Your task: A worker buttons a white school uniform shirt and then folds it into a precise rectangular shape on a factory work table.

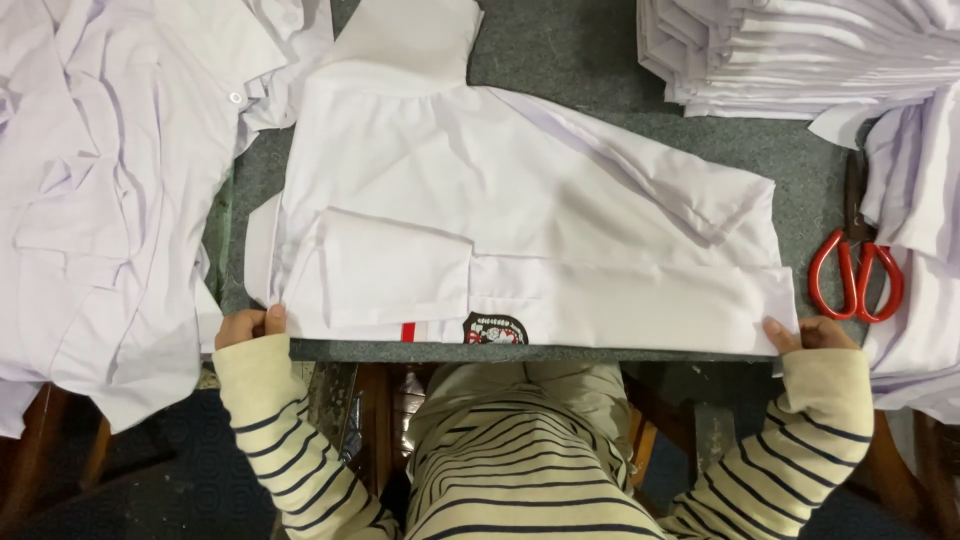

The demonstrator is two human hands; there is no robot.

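A white shirt lies spread face down on the grey table, partly folded, with a dark embroidered badge and a small red tab at its near edge. My left hand pinches the shirt's near left corner at the table's front edge. My right hand pinches the near right corner. Both arms wear cream sleeves with dark stripes.
A loose heap of white shirts covers the left side and hangs over the edge. A neat stack of folded white shirts sits at the back right. Red-handled scissors lie at the right, beside more white cloth.
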